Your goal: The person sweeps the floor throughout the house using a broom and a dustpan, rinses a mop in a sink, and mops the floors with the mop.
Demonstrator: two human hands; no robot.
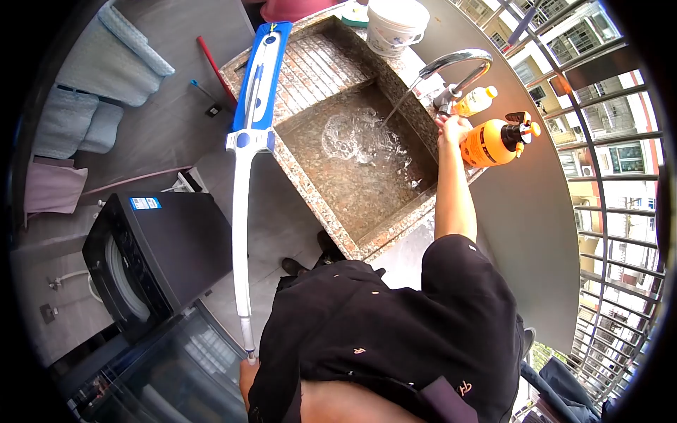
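A long white-handled mop (242, 225) with a blue and white flat head (261, 81) stretches up the left of the view, its head lying along the rim of the stone sink (310, 197). My left hand (247, 377), mostly hidden by my dark sleeve, is closed round the far end of the handle. My right hand (453, 130) reaches across the sink's right corner, its fingers closed at the base of the chrome faucet (465, 56), where the lever sits. Water streams from the spout and ripples in the basin. An orange spray bottle (486, 143) stands right beside that hand.
A yellow bottle (476, 101) stands behind the faucet and a white bucket (396, 27) on the sink's back corner. A black washing machine (162, 247) is at left, below hanging blue towels (113, 56). Window bars (606, 211) line the right.
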